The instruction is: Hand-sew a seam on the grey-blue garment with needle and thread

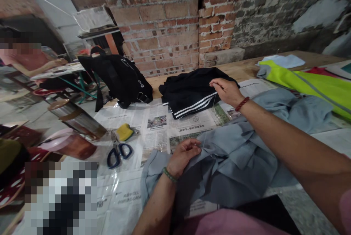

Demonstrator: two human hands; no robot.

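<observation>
A crumpled grey garment [233, 176] lies across the near part of the table. My left hand [185, 156] is closed on its upper edge, thumb and fingertips pinched together. Raised above and to the right, my right hand [226, 90] pinches a pale, thin thread [214, 103], which runs down toward the cloth by my left fingertips. Whether a needle is between the right fingers is too small to tell. Behind that hand sits a folded black garment [192, 88] with white stripes.
Newspaper [128, 184] under clear plastic covers the table. To the left are blue-handled scissors [119, 152], a yellow sponge [124, 132], a steel flask [78, 118] and a lidded cup [75, 143]. A black backpack [117, 79] stands behind; a neon-yellow garment [307, 83] lies right. Another person sits far left.
</observation>
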